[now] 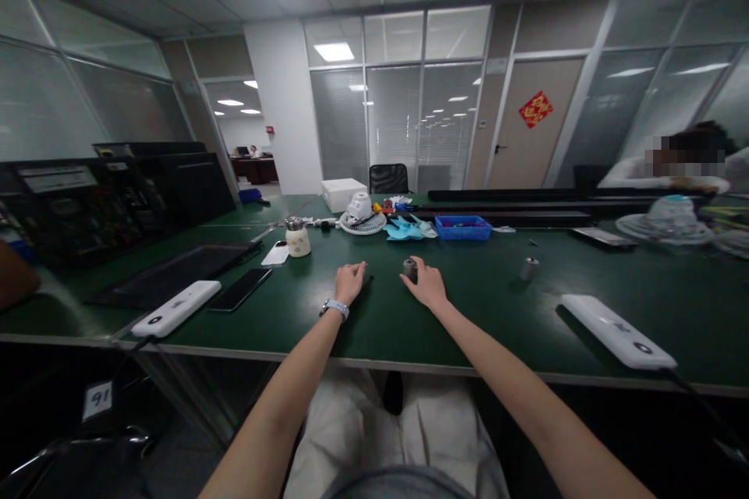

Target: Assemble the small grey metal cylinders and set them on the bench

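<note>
My right hand [428, 285] curves around a small silvery metal cylinder [410, 269] that stands upright on the green table, thumb on its near left side and fingers at its top and right. My left hand [349, 283], with a light-strapped watch at the wrist, is closed in a pinch just to the left. Whatever its fingertips hold, if anything, is too small to make out. A short dark object [368, 281] shows on the table beside that hand. Farther right, a second metal cylinder [530, 268] stands alone.
Ahead are a blue bin [463, 228], blue fan blades [408, 228], a white fan part [361, 218] and a white box [344, 193]. To the left lie a jar [297, 238], a phone [240, 290] and a white bar-shaped device [177, 308]; another [618, 331] lies right. Someone sits far right.
</note>
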Motion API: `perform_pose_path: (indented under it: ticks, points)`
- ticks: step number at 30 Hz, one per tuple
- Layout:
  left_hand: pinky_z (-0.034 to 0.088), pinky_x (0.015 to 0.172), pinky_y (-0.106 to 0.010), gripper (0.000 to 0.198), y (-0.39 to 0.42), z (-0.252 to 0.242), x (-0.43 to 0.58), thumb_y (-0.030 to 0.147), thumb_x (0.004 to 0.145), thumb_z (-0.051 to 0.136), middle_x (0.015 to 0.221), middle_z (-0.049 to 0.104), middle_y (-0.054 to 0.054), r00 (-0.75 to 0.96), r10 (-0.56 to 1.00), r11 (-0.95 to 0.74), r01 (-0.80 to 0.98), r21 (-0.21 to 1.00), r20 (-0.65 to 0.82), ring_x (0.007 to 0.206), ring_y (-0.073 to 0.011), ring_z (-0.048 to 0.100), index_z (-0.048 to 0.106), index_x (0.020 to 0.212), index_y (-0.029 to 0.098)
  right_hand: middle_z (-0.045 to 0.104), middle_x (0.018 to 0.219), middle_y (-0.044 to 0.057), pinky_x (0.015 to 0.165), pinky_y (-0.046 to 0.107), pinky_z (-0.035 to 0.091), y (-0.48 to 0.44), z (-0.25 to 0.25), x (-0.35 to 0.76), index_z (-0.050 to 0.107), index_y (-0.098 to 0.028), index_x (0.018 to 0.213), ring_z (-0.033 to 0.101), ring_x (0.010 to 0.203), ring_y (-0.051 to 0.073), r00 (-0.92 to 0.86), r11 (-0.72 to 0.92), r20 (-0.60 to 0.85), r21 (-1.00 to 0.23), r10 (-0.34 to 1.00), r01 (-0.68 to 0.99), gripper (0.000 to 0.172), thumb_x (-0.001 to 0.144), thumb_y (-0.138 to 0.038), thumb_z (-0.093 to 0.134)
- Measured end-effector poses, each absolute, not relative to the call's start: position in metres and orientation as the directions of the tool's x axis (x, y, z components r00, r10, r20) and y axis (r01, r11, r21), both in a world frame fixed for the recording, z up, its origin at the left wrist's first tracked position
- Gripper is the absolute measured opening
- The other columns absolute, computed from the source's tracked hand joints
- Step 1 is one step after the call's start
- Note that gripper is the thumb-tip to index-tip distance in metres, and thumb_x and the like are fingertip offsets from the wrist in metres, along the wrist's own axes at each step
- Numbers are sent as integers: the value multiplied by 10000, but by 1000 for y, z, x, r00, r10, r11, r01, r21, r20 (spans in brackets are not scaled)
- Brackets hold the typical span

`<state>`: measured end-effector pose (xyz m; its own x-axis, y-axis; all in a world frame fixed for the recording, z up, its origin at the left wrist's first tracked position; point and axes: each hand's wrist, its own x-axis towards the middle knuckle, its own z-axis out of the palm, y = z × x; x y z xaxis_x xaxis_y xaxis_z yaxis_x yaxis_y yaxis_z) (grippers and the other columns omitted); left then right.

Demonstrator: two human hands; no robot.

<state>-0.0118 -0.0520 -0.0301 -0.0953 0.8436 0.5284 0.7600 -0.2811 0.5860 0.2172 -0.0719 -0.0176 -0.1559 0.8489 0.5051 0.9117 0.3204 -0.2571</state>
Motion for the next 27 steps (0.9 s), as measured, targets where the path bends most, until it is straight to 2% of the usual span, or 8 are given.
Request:
perform_pose_path:
  ticks: [7, 10, 13, 18, 21, 24, 26, 27]
  points:
    - [440, 641, -270, 563, -47, -29, -15, 544, 901, 309, 779, 695, -70, -249, 880, -206, 569, 796, 405, 708, -182, 627, 738, 877, 181, 663, 1047, 107, 822, 369, 448, -64, -16, 224, 446, -198, 1280, 636, 913, 240, -148, 325, 489, -300, 859, 897, 475, 870, -431, 502]
    - [430, 602, -262, 593, -46, -29, -15, 583, 886, 301, 747, 677, -63, -279, 881, -195, 524, 829, 383, 672, -173, 615, 731, 848, 176, 671, 1003, 86, 767, 352, 461, -58, -11, 256, 479, -233, 1228, 644, 865, 235, -32, 196, 404, -372, 914, 907, 444, 835, -430, 542]
    - [416, 581, -260, 618, -47, -28, -14, 606, 881, 284, 724, 666, -56, -287, 882, -185, 518, 835, 374, 643, -166, 601, 725, 825, 177, 666, 991, 83, 705, 341, 467, -55, -6, 312, 490, -251, 1198, 644, 844, 245, 179, -33, 276, -461, 944, 887, 449, 790, -414, 581]
    - [407, 576, -263, 620, -48, -27, -13, 623, 869, 293, 709, 659, -52, -270, 892, -178, 528, 830, 363, 614, -163, 580, 722, 809, 179, 624, 997, 141, 732, 369, 466, -67, -5, 394, 506, -196, 1187, 624, 874, 267, 558, -362, 207, -574, 804, 735, 487, 735, -337, 623]
    - [405, 570, -262, 624, -50, -27, -14, 629, 864, 295, 718, 659, -61, -275, 893, -176, 518, 837, 357, 628, -169, 582, 721, 796, 179, 522, 1159, 217, 802, 424, 448, -77, -1, 400, 467, -160, 1264, 571, 1007, 311, 685, -409, 322, -612, 653, 677, 582, 724, -296, 634]
    - [405, 563, -262, 642, -51, -27, -14, 634, 868, 272, 727, 661, -65, -299, 884, -179, 494, 851, 359, 631, -171, 585, 718, 795, 177, 421, 1276, 245, 888, 478, 394, -83, 9, 365, 369, -140, 1361, 461, 1157, 346, 593, -283, 598, -534, 539, 797, 649, 781, -325, 592]
    - [408, 568, -266, 663, -51, -26, -14, 639, 871, 249, 713, 658, -64, -332, 873, -173, 475, 863, 358, 621, -170, 583, 713, 782, 174, 478, 1233, 202, 911, 455, 379, -84, 13, 324, 437, -158, 1322, 463, 1149, 311, 311, -48, 710, -364, 632, 930, 506, 857, -350, 501]
    - [408, 569, -268, 672, -51, -26, -14, 641, 871, 240, 703, 655, -63, -349, 867, -169, 467, 868, 356, 614, -169, 581, 711, 774, 172, 523, 1179, 171, 903, 426, 388, -83, 12, 301, 499, -178, 1274, 495, 1104, 282, 123, 103, 696, -274, 707, 956, 434, 886, -369, 461]
